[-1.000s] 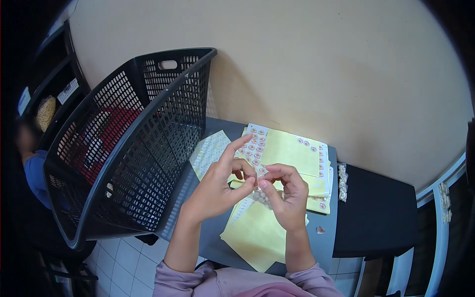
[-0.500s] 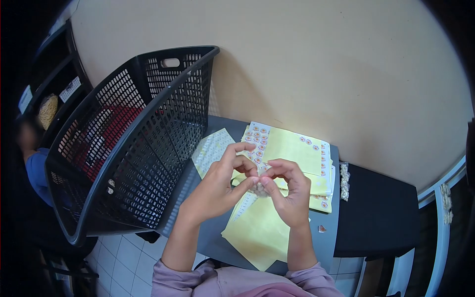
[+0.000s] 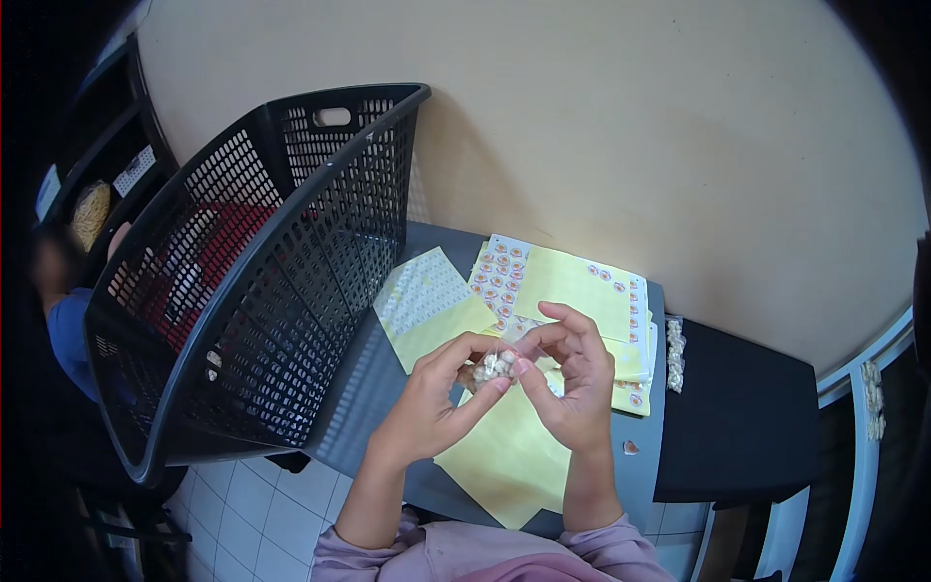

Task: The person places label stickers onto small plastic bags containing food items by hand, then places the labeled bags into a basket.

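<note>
A small clear plastic packet of whitish, nut-like pieces (image 3: 496, 367) is held up between my two hands. My left hand (image 3: 425, 403) is closed round its left side, thumb in front and fingers behind. On the packet's right upper edge, my right hand (image 3: 572, 388) pinches with thumb and index finger, its other fingers curled. Under the hands lies a plain yellow sheet (image 3: 514, 456). Just beyond are stacked sheets of round orange-and-white stickers (image 3: 499, 276), with yellow backing paper over part of them. A printed white-and-yellow sheet (image 3: 424, 301) lies to the left.
A large black perforated basket (image 3: 339, 209) stands at the left, red material inside. One loose sticker (image 3: 631, 447) lies on the grey table (image 3: 388, 427). Farther right, a strip of filled packets (image 3: 675, 354) rests by a black surface (image 3: 742, 417). A person's blue sleeve (image 3: 73, 339) shows far left.
The packet has come into clearer view between my hands. My left hand has shifted slightly right and down, from a fingertip pinch to a hold round the packet's side.
</note>
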Demonstrator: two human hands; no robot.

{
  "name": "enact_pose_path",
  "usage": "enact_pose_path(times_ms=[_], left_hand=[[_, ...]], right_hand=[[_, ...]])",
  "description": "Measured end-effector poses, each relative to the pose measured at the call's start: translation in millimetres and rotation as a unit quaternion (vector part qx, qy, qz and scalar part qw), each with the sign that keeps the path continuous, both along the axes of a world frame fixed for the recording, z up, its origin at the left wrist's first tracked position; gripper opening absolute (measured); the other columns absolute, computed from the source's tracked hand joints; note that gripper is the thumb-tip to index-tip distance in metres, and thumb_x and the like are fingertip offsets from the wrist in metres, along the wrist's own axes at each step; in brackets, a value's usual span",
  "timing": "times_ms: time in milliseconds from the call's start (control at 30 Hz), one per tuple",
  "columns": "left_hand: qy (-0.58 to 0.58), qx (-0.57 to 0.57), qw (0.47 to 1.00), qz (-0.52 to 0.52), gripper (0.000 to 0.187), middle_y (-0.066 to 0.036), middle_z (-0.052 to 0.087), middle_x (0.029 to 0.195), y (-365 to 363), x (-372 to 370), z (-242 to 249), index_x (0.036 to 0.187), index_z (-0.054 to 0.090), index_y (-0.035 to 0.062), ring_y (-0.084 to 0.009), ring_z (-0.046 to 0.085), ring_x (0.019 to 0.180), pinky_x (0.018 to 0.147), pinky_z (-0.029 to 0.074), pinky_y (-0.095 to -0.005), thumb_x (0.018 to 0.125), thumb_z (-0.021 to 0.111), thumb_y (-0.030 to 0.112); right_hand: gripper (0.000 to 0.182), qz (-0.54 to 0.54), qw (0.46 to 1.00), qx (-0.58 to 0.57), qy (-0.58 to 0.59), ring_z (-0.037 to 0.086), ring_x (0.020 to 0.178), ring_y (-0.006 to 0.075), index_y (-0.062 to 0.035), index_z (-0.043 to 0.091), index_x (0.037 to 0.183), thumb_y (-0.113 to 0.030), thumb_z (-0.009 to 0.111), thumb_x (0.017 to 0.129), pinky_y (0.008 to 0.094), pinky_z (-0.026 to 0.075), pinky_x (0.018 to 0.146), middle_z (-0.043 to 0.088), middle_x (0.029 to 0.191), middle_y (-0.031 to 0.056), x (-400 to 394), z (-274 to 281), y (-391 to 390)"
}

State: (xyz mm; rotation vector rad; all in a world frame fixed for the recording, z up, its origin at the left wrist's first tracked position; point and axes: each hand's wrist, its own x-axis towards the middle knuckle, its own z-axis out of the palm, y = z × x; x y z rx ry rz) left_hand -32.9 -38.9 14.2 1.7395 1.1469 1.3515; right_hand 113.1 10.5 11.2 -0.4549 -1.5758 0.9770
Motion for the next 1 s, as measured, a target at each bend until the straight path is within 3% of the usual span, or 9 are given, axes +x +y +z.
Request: enact_pose_path(times_ms=[167, 433, 567, 700, 767, 833, 1000], left_hand=[[-0.041, 0.003, 0.999, 0.027, 0.027, -0.009, 0.058, 0.088, -0.1, 4.3, -0.2, 0.103, 0.048, -0.0003, -0.0123, 0.056, 0.076, 0.064, 0.045, -0.0243, 0.080, 0.059, 0.008], [-0.052, -0.003, 0.999, 0.015, 0.023, -0.008, 0.057, 0.084, 6.0, 5.4, -4.5, 0.098, 0.048, 0.0000, -0.0116, 0.054, 0.073, 0.063, 0.044, -0.0244, 0.080, 0.060, 0.008], [-0.034, -0.011, 0.999, 0.024, 0.023, -0.008, 0.057, 0.083, 4.1, 1.3, -1.3, 0.097, 0.047, 0.0000, -0.0118, 0.055, 0.073, 0.063, 0.044, -0.0245, 0.079, 0.060, 0.007], [0.003, -0.020, 0.999, 0.025, 0.023, -0.007, 0.056, 0.085, 4.2, 0.2, 1.4, 0.097, 0.047, 0.0001, -0.0113, 0.054, 0.076, 0.064, 0.044, -0.0242, 0.079, 0.060, 0.007], [-0.007, -0.022, 0.999, 0.022, 0.023, -0.007, 0.056, 0.086, 5.4, 0.3, -0.5, 0.097, 0.047, 0.0001, -0.0109, 0.054, 0.076, 0.063, 0.044, -0.0238, 0.080, 0.060, 0.008], [-0.113, -0.054, 0.992, -0.014, 0.022, -0.005, 0.055, 0.088, 7.8, -0.4, -5.1, 0.097, 0.047, 0.0004, -0.0099, 0.052, 0.077, 0.064, 0.043, -0.0228, 0.080, 0.059, 0.009], [-0.118, -0.018, 0.993, -0.013, 0.017, -0.004, 0.054, 0.089, 12.8, 0.5, -5.7, 0.094, 0.048, 0.0010, -0.0095, 0.051, 0.075, 0.063, 0.042, -0.0227, 0.081, 0.055, 0.008]], right_hand=[[0.046, -0.008, 0.998, -0.010, -0.056, 0.057, 0.065, 0.0126, 0.0008, 0.043, 0.115, 0.005, 0.059, 0.073, 0.0255, 0.045, 0.063, 0.059, 0.074, 0.0086, 8.5, 0.9, 3.1], [0.044, -0.063, 0.988, 0.110, -0.091, 0.051, 0.066, 0.0136, -0.0006, 0.038, 0.116, 0.006, 0.054, 0.075, 0.0267, 0.043, 0.063, 0.049, 0.071, 0.0053, -5.2, -9.9, 2.5], [0.044, -0.008, 0.997, 0.020, -0.072, 0.050, 0.070, 0.0104, 0.0020, 0.037, 0.115, 0.009, 0.053, 0.074, 0.0228, 0.040, 0.064, 0.054, 0.076, 0.0066, -0.5, -0.3, 3.4], [0.046, 0.001, 0.994, 0.031, -0.104, 0.051, 0.071, 0.0100, 0.0018, 0.037, 0.116, 0.009, 0.056, 0.074, 0.0230, 0.040, 0.064, 0.057, 0.077, 0.0071, 4.9, -2.3, 7.9], [0.043, -0.048, 0.991, 0.075, -0.100, 0.057, 0.068, 0.0136, -0.0002, 0.040, 0.112, 0.004, 0.061, 0.074, 0.0251, 0.043, 0.059, 0.060, 0.076, 0.0079, 4.5, -8.3, 8.3], [0.039, -0.057, 0.990, 0.097, -0.084, 0.057, 0.068, 0.0141, -0.0006, 0.041, 0.107, 0.005, 0.061, 0.074, 0.0253, 0.043, 0.060, 0.059, 0.077, 0.0087, 0.9, -10.6, 5.7], [0.030, -0.062, 0.987, 0.137, -0.048, 0.057, 0.069, 0.0156, -0.0019, 0.042, 0.096, 0.008, 0.060, 0.074, 0.0261, 0.045, 0.062, 0.058, 0.080, 0.0106, -10.7, -14.7, 5.1]])
